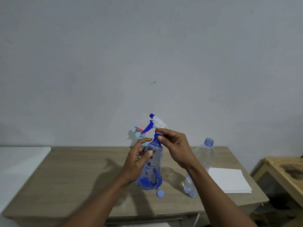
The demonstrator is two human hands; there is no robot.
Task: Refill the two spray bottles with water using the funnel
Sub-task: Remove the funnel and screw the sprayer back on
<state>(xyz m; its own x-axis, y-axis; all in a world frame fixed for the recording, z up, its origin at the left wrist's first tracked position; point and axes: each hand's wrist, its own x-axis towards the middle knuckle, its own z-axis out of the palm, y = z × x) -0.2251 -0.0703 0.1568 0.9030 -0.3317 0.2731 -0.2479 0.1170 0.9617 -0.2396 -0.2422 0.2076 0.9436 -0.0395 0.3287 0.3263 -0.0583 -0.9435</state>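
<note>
The main risk is the open water bottle [205,154]. It stands uncapped just beside our right forearm, so a wide swing of the elbow while we twist could knock it over and send water across the table [73,169] and onto the white sheet [227,179] behind it. Its cap [160,193] lies loose at the foot of the spray bottle [155,161] and could be nudged off the front edge.

The spray bottle could also turn in our hold rather than at the thread, since its clear plastic is smooth. If the head [157,122] comes free with a jerk, the bottle may tip. We cannot tell whether its base rests on the table or hangs just above it.

Our left hand [139,161] wraps the bottle's upper body, with the thumb across the front and the fingers behind. Our right hand [175,148] pinches the blue collar [157,136] narrowly between thumb and fingertips. The collar sits directly above the left hand, and the white head sticks out over the right fingers. Both hands hold the same bottle, one bracing it and one placed to turn.

The second sprayer [139,133] stands behind at the wall, partly hidden. We see no funnel plainly; a blue shape low in the bottle is unclear.
</note>
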